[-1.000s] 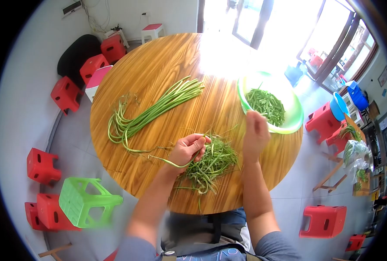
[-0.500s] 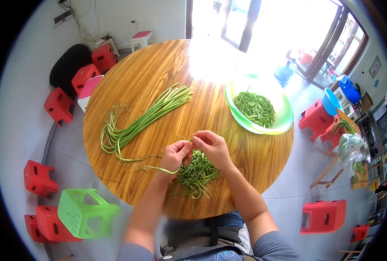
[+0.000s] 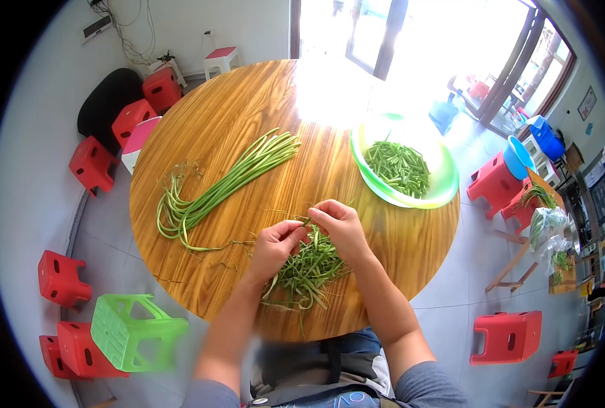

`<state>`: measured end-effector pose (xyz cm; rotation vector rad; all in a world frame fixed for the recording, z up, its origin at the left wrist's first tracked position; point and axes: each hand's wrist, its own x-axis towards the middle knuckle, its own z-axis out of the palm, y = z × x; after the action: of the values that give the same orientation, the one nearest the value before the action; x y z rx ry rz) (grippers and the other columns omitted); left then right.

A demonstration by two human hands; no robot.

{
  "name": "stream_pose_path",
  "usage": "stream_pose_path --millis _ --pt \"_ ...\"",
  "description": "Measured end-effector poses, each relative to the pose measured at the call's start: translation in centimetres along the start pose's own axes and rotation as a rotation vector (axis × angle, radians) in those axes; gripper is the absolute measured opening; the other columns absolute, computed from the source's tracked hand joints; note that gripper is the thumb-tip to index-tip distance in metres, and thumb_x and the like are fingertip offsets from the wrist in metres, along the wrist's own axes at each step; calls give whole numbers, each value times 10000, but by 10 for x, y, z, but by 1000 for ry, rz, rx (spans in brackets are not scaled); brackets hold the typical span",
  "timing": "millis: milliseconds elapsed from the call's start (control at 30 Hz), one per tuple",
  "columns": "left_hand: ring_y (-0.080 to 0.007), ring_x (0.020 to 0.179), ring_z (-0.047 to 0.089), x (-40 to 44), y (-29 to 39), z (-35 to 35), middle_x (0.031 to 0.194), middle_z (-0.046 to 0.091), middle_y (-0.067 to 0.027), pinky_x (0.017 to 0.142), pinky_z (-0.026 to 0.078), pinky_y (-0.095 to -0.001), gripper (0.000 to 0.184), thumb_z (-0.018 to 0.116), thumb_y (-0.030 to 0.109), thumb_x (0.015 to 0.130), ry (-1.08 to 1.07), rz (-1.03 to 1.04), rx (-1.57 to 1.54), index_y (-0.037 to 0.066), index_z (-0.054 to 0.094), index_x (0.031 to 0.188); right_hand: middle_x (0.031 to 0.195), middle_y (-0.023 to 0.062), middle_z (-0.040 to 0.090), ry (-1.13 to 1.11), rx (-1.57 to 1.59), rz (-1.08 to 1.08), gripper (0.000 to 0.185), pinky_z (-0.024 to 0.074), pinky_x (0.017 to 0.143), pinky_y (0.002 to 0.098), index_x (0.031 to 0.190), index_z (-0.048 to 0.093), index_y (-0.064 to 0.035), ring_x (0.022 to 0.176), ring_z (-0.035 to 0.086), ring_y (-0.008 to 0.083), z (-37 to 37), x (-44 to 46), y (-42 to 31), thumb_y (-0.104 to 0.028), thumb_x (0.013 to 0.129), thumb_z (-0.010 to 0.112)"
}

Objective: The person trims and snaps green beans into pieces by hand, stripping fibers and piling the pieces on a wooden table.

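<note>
My left hand [image 3: 279, 246] and my right hand [image 3: 338, 228] nearly meet above a tangled heap of green scraps [image 3: 309, 272] near the table's front edge. A short piece of green stem [image 3: 306, 221] is pinched between the fingertips of both hands. Left of them, a bundle of long green stems [image 3: 238, 178] lies slantwise on the wooden table, its thin curled ends toward the left. Cut green pieces [image 3: 398, 168] lie in a green-and-white bowl [image 3: 445, 178] on the right part of the table.
The round wooden table [image 3: 248, 102] fills the middle. Red stools [image 3: 64, 279] and a green stool [image 3: 122, 333] stand on the left. At the right are another red stool [image 3: 507, 338] and a blue basin [image 3: 518, 159] on a red stool. Bright glass doors stand behind.
Over the last second my right hand has come from beside the bowl to my left hand. Since half a second ago, the long stem end trailing below my left hand is no longer visible.
</note>
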<state>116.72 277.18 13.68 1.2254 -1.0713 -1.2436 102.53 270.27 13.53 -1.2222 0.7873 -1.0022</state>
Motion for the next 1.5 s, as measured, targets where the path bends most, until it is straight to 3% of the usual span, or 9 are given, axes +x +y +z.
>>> stream_pose_path --millis 200,400,567,733,833,967,1000,1233,1500 --pt "-55 619 518 2 -10 6 770 639 -23 554 432 -201 141 545 111 903 272 72 44 8 621 963 625 -52 491 68 -426 -253 122 331 488 187 795 569 -1 572 423 15 7 -2 20 -100 839 625" --pt "-95 684 576 0 -11 11 819 653 -60 611 472 -234 158 524 122 918 252 284 338 5 606 987 669 -38 517 -9 -6 -159 117 354 492 206 788 566 -5 567 420 30 13 2 29 -91 850 616" --pt "-107 612 559 14 -24 0 848 634 -66 559 461 -238 192 521 201 925 383 168 -388 52 564 1037 636 -19 511 -17 -433 -395 135 349 477 208 756 575 0 566 420 24 27 -10 23 -96 789 665" --pt "-43 454 353 29 -38 -55 651 485 9 429 291 -184 261 518 298 916 336 -30 -1258 90 536 1072 642 -60 477 -359 -11 41 139 331 489 182 764 576 -29 580 418 7 16 -18 -15 -118 792 680" --pt "-45 447 340 28 -37 -63 654 493 15 424 275 -185 252 518 296 917 263 78 -1243 89 547 1057 649 -80 470 -392 -187 51 155 328 497 167 771 576 -42 593 424 -3 4 -14 -14 -139 789 696" --pt "-52 449 330 25 -26 -44 610 472 22 450 272 -202 232 509 279 924 211 -22 -1155 81 571 1028 600 -10 472 -440 -623 -437 165 357 493 204 802 617 -35 554 413 42 -1 -6 -1 -161 769 718" --pt "-57 451 329 23 -24 -41 602 467 21 462 277 -210 227 505 271 926 166 -15 -1128 75 573 1019 576 20 470 -490 -718 -186 169 368 490 225 820 626 -33 537 407 62 -5 -9 -8 -162 763 720" --pt "-62 452 324 18 -26 -31 582 439 13 464 291 -205 247 481 259 939 6 142 -679 30 566 976 542 1 478 -170 -550 -267 203 361 464 227 692 590 -1 504 412 57 6 -9 -9 -149 775 702" --pt "-52 460 314 11 -19 -19 575 414 29 445 277 -192 276 456 249 954 -131 -61 -665 -2 567 937 721 -35 553 -48 -101 -182 165 341 494 173 989 608 -11 592 441 20 9 -1 6 -126 871 607"
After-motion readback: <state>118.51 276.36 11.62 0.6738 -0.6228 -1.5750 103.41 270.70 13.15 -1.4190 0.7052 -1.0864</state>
